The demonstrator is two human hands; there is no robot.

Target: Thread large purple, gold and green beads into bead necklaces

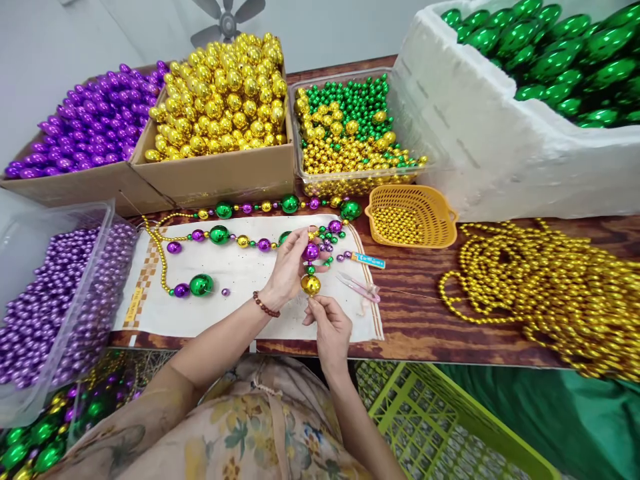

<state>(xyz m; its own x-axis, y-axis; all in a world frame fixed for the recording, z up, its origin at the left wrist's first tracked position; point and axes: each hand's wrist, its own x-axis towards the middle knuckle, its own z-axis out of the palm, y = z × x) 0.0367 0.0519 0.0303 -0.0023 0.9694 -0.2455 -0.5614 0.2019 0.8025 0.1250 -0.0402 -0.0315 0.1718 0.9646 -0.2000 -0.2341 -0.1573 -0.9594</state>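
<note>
My left hand [289,263] is closed around a strand of beads, with a purple bead [311,251] showing at its fingers. Below that bead hang a small green bead [311,270] and a large gold bead [311,285]. Just under the gold bead, my right hand [330,328] pinches the string end; the string itself is hardly visible. The bead garland [219,235] of green, purple and gold runs left across a white cloth [250,293]. Loose small green and purple beads [327,245] lie beside my left fingers. Right of them are a blue-orange packet [369,260] and pink-handled thread snips [360,287].
Cardboard boxes of purple [100,127] and gold beads [220,100] stand at the back. Near them are a clear tub [350,177], a white foam box [450,133] and an orange basket [440,227]. Gold bead strands [550,293] lie right; a purple-bead bin [65,293] stands left.
</note>
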